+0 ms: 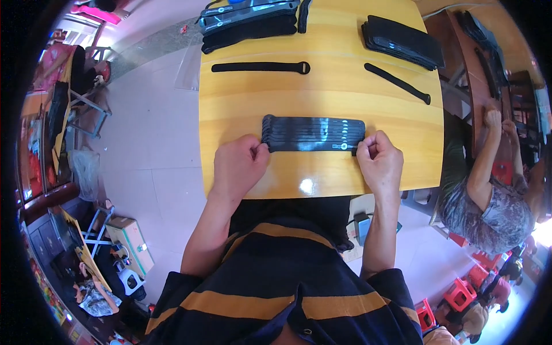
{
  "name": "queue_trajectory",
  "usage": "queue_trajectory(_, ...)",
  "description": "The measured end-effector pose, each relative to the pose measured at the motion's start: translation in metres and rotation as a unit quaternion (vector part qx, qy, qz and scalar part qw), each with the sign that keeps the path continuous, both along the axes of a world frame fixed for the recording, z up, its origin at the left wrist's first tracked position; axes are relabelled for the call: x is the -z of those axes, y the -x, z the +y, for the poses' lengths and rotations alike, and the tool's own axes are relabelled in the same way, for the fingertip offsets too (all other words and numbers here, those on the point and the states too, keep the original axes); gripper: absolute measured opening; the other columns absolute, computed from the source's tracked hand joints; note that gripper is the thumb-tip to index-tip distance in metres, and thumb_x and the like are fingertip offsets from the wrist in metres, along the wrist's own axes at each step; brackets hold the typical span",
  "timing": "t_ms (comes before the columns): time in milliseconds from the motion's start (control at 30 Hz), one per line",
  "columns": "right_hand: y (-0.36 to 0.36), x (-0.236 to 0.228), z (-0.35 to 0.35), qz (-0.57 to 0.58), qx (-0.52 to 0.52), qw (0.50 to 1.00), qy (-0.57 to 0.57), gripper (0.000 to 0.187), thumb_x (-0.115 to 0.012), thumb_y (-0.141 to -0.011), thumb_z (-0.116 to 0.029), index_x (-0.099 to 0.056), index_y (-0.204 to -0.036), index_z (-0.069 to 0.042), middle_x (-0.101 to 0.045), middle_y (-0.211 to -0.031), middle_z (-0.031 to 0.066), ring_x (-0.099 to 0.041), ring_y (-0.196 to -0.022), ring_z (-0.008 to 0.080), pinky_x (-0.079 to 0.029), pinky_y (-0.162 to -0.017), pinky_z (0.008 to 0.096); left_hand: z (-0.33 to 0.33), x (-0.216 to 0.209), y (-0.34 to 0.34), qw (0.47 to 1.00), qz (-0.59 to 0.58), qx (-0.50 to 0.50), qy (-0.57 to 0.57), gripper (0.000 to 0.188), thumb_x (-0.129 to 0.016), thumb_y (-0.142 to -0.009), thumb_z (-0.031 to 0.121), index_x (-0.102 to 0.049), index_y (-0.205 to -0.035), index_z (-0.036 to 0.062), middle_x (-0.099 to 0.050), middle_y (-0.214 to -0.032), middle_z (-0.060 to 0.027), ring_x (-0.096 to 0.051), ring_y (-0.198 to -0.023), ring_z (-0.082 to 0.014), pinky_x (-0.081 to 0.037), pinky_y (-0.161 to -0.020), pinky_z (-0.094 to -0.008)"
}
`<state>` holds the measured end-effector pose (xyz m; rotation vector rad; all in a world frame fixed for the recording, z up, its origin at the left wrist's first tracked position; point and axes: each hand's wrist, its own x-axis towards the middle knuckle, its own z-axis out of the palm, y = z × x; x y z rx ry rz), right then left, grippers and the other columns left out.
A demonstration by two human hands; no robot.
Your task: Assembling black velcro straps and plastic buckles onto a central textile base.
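A fanned row of black hook-and-loop straps point(313, 135) lies across the yellow table in front of me, with pale print near its right end. At its left end my left hand point(241, 164) is closed, thumb and forefinger pinching the lower corner. My right hand point(380, 161) pinches the opposite end in the same way, fingers curled in. Beyond the row lie two single straps: one with a looped end point(261, 67) lies level at the left, and another point(398, 83) slants at the right.
At the table's far edge are stacks of bundled black straps, one pile point(250, 29) at left and one point(402, 43) at right. A clear plastic bag hangs by the left edge. To my right a person point(489, 207) sits at a brown table, with red stools behind.
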<state>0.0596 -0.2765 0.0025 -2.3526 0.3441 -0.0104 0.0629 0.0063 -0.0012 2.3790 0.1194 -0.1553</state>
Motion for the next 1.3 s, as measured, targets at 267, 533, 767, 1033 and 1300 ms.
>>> queue_trajectory(267,-0.005,-0.008,-0.006,-0.027,-0.035,0.997,0.06,0.018,-0.073,-0.085,-0.016,-0.061,-0.091,-0.005,-0.067,-0.066,0.0123,-0.068,-0.062,0.0302,-0.053,-0.061,0.0415,0.02,-0.002,-0.001,0.999,-0.012,0.011,0.032,0.02,-0.071,-0.088,0.018,-0.067,-0.078,0.0014,-0.063,-0.064,-0.0157,-0.062,-0.055,-0.0264,-0.048,-0.054,-0.0368)
queue_trajectory(533,-0.035,-0.018,0.039,-0.308,-0.107,0.937,0.123,0.041,-0.066,-0.087,-0.007,-0.054,-0.126,-0.001,-0.055,-0.13,0.0226,-0.049,-0.126,0.0422,-0.037,-0.11,0.0526,-0.025,-0.025,-0.03,0.923,-0.372,0.092,-0.012,0.016,-0.06,-0.085,0.004,-0.064,-0.101,0.0047,-0.065,-0.096,-0.0149,-0.065,-0.089,-0.0335,-0.054,-0.077,-0.0435)
queue_trajectory(767,-0.053,0.043,0.078,-0.257,-0.148,0.933,0.206,0.043,-0.06,-0.091,-0.013,-0.053,-0.133,-0.006,-0.045,-0.146,0.0219,-0.037,-0.141,0.0455,-0.025,-0.113,0.0684,-0.062,0.035,-0.056,0.886,-0.413,0.198,-0.076,0.016,-0.06,-0.084,0.016,-0.064,-0.096,0.0066,-0.063,-0.101,-0.0117,-0.06,-0.1,-0.0299,-0.049,-0.086,-0.0426)
queue_trajectory(1033,-0.063,0.045,0.038,-0.256,-0.136,0.929,0.231,0.037,-0.056,-0.096,-0.018,-0.054,-0.131,-0.008,-0.049,-0.14,0.0198,-0.038,-0.14,0.0419,-0.026,-0.113,0.068,-0.065,0.042,-0.074,0.878,-0.407,0.213,-0.135,0.02,-0.062,-0.082,0.019,-0.066,-0.098,0.0075,-0.062,-0.11,-0.0136,-0.057,-0.112,-0.0327,-0.042,-0.098,-0.0466)
queue_trajectory(1300,-0.08,0.045,0.044,-0.227,-0.174,0.913,0.291,0.026,-0.058,-0.09,-0.016,-0.065,-0.112,-0.005,-0.062,-0.119,0.0178,-0.054,-0.121,0.0373,-0.043,-0.098,0.056,0.001,0.049,-0.079,0.906,-0.309,0.252,-0.141,0.022,-0.066,-0.077,0.021,-0.067,-0.092,0.0048,-0.062,-0.104,-0.0162,-0.057,-0.109,-0.0352,-0.044,-0.094,-0.0517)
